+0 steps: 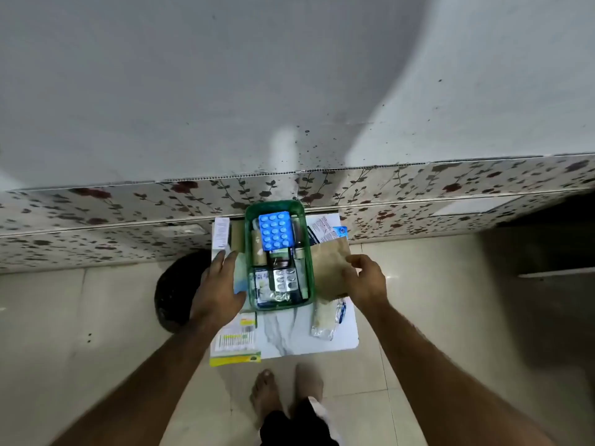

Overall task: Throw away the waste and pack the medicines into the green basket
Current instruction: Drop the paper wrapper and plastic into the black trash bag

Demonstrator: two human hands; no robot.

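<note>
A green basket [307,252] stands on a small white marble-patterned table [289,336]. Inside it lie a blue blister pack [275,230], silver blister strips [286,280] and small bottles. My left hand [219,284] rests flat on the table just left of the basket, fingers apart, next to a white box [221,233]. My right hand [363,281] hovers right of the basket over a brown paper bag [330,268], fingers curled loosely and holding nothing. A clear plastic packet [325,320] lies at the table's front right. A yellow-green carton [235,344] sits at the front left.
A black waste bin [177,291] stands on the floor left of the table. Printed leaflets [325,228] lie behind the paper bag. A floral-tiled wall band [418,188] runs behind the table. My bare feet [283,391] are on the tiled floor in front.
</note>
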